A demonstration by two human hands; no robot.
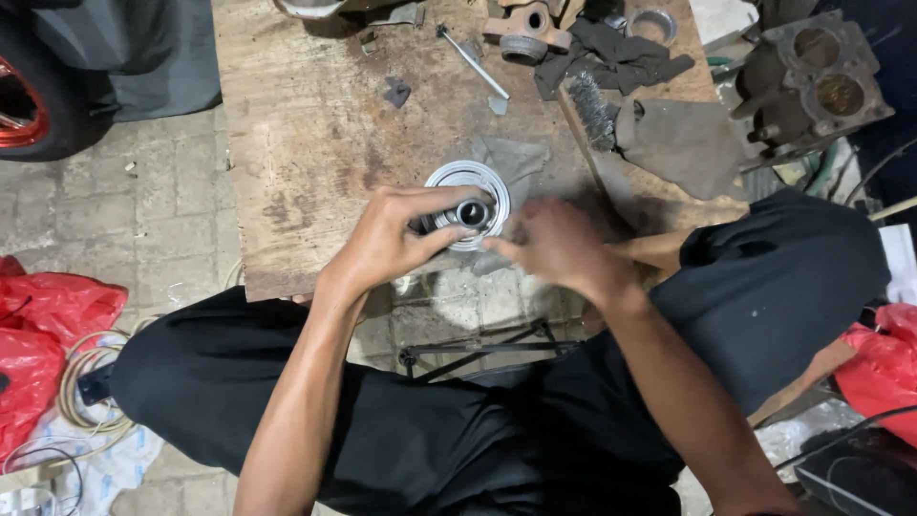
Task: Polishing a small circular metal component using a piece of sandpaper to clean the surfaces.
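1. Right now, the pulley [468,204] sits at the desk's [306,143] near edge, a dark hub at its centre still seated in the disc.
2. Left hand [387,239] clamps the pulley's rim and hub.
3. Right hand [559,247] is blurred, fingertips at the rim; can't tell its grip.
4. Judgement: mid-job; hub not out, nothing set aside.
5. Rag [511,158] lies under it; wire brush [592,110], engine block [812,81] sit farther out, untouched.

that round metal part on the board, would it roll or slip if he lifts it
The round metal part looks like solid steel, so probably heavy and stiff. Lying flat on the wooden board, it should not roll unless stood on edge. Its shiny surface may be slippery; the left hand grips it.
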